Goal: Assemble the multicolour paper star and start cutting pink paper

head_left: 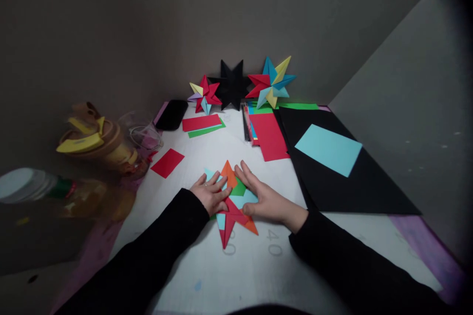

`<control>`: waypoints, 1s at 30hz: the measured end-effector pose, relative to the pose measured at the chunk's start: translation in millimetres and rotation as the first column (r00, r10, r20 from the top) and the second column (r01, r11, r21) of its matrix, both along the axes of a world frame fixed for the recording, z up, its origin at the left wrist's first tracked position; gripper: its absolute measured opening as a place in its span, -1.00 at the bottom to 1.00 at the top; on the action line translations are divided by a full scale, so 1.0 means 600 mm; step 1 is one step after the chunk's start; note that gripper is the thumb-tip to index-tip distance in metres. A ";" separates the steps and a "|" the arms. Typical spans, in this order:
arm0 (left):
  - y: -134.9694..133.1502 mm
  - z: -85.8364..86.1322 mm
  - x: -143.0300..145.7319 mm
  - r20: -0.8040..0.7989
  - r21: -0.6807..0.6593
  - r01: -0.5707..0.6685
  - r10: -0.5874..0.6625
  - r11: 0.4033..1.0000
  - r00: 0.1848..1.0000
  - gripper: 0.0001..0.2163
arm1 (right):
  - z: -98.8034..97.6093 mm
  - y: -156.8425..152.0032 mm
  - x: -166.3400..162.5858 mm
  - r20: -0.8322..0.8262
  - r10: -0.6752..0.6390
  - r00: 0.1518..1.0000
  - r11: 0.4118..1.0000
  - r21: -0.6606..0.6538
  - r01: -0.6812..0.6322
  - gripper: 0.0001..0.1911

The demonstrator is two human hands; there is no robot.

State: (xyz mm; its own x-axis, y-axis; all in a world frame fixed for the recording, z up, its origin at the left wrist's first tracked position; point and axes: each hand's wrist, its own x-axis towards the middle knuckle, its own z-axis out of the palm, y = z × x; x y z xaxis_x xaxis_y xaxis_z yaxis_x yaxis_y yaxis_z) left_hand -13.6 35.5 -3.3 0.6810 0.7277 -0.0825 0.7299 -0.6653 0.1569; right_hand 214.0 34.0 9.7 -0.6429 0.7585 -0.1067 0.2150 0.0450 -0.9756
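Note:
A flat folded paper star point(234, 214) in red, orange, green and light blue lies on the white table mat in front of me. My left hand point(211, 194) rests on its left side, fingers stretched out and slightly spread over the folds. On the right side lies my right hand point(265, 198), its fingers extended along the upper right edge and its thumb on the paper. Both palms cover some of the star's points, so its outline is partly hidden.
Three finished stars lean on the wall, a black one point(232, 84) between two multicoloured ones. Red paper sheets point(269, 135) and a black board point(332, 182) bearing a light blue sheet point(328, 149) are at right. A phone point(172, 114), blurred jar point(33, 184) and pot point(114, 145) stand left.

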 end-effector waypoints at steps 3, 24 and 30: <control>-0.011 -0.010 0.011 -0.027 0.039 0.013 -0.012 0.999 1.000 -0.44 | -0.005 0.010 -0.001 -0.019 -0.065 0.998 0.997 0.029 0.065 -0.23; -0.027 -0.036 0.037 -0.026 -0.008 -0.064 0.064 0.998 0.998 -0.42 | 0.036 -0.008 0.011 0.761 -0.298 0.576 0.829 0.505 -0.238 -0.20; -0.027 -0.016 0.019 0.086 -0.043 -0.046 0.050 0.998 0.995 -0.40 | 0.010 -0.030 -0.039 0.535 -0.001 0.845 0.787 0.521 -0.329 -0.05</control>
